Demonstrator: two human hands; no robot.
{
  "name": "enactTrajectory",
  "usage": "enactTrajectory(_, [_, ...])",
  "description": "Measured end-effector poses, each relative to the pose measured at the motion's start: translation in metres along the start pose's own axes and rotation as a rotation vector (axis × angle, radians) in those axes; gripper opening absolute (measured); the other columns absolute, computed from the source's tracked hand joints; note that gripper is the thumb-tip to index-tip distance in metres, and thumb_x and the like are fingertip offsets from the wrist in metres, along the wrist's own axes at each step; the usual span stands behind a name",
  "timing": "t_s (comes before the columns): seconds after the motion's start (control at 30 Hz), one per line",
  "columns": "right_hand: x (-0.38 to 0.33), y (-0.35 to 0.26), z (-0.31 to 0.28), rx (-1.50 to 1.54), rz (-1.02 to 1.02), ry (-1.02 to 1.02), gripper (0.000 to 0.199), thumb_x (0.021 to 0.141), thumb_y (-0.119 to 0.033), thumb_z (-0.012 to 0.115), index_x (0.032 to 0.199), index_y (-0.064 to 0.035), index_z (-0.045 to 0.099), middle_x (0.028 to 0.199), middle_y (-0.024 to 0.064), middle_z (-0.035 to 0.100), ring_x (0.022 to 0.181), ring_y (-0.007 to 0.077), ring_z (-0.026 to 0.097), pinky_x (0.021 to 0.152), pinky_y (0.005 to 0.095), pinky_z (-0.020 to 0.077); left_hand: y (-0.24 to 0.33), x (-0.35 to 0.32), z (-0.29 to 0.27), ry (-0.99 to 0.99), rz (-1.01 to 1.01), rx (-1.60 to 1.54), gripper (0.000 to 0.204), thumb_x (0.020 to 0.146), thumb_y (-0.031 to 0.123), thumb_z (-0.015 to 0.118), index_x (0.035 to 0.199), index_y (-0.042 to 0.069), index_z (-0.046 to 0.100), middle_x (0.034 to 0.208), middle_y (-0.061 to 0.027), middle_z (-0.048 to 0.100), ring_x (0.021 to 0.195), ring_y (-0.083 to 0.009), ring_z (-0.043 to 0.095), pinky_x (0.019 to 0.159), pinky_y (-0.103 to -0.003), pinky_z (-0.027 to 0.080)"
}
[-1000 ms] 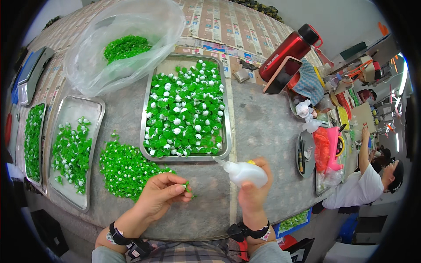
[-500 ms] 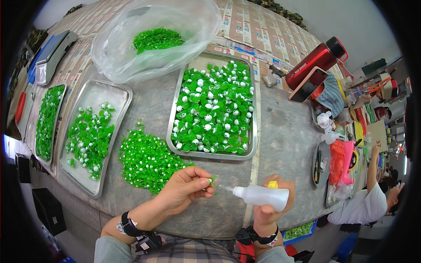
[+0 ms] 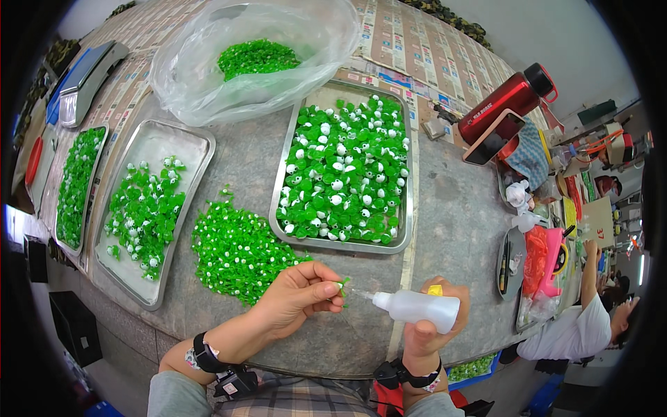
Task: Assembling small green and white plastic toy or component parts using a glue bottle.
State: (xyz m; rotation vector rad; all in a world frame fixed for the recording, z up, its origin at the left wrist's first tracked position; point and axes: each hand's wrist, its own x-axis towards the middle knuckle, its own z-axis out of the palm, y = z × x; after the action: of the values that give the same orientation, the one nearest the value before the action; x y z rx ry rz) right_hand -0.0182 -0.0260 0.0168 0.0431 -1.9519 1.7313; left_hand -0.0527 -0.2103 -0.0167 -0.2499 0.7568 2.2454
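Grey bench surface (image 3: 458,201) stretches before you, with a red flask (image 3: 497,104) toward its far right and a co-worker in a white shirt (image 3: 573,326) beyond. Your left hand (image 3: 299,299) pinches a small green piece (image 3: 343,283) between thumb and fingertips; your right hand (image 3: 432,338) wraps around a translucent squeeze bottle (image 3: 420,308), its thin nozzle (image 3: 360,294) aimed at that piece. Whether the tip touches it, I cannot tell.

Judging by the layout, plenty looks done: your large metal tray (image 3: 347,246) is mostly covered with green pieces bearing white balls, and the smaller tray (image 3: 156,142) holds fewer. Probably left to work are the loose heap (image 3: 240,250) beside your left forearm and the green parts (image 3: 258,59) inside the clear bag (image 3: 174,80).
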Motion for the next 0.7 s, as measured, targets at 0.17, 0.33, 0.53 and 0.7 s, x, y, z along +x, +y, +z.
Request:
enactTrajectory(0.17, [0.0001,0.0004,0.0026,-0.032,-0.029,0.032,0.053,0.06,-0.047,0.068,0.082,-0.0053,0.044,0.064,0.0029,0.048,0.053,0.0103,0.046,0.047,0.0217,0.0363,0.0003,0.0004,0.001,0.033,-0.006,0.011,0.01,0.076,0.009,0.057,0.082,0.004,0.051,0.074,-0.0066,0.056,0.066,-0.0142,0.056,0.061,-0.027,0.048])
enactTrajectory(0.33, [0.0012,0.0007,0.0013,-0.01,-0.031,0.118,0.052,0.061,-0.048,0.067,0.08,-0.0048,0.044,0.062,0.0017,0.046,0.052,0.0106,0.045,0.046,0.022,0.0354,-0.0006,0.0006,0.0003,0.027,-0.004,0.015,0.01,0.076,0.01,0.057,0.08,0.003,0.051,0.073,-0.0068,0.056,0.064,-0.014,0.056,0.06,-0.027,0.048])
enactTrajectory(0.53, [0.0031,-0.0031,0.0051,-0.167,0.058,0.122,0.062,0.058,-0.061,0.061,0.074,-0.0068,0.035,0.061,0.0018,0.035,0.053,0.0094,0.037,0.046,0.0201,0.029,-0.0002,0.0006,0.0008,0.032,-0.013,0.023,0.012,0.076,0.012,0.057,0.08,0.003,0.05,0.072,-0.0072,0.055,0.063,-0.0141,0.055,0.059,-0.027,0.048])
enactTrajectory(0.7, [0.0031,-0.0034,0.0041,0.033,0.026,0.132,0.054,0.062,-0.05,0.065,0.078,-0.0038,0.043,0.065,0.0021,0.044,0.054,0.0103,0.045,0.046,0.0222,0.0351,-0.0008,0.0003,0.0015,0.052,0.031,0.033,0.01,0.075,0.008,0.057,0.081,0.003,0.051,0.073,-0.007,0.055,0.065,-0.015,0.056,0.06,-0.027,0.048])
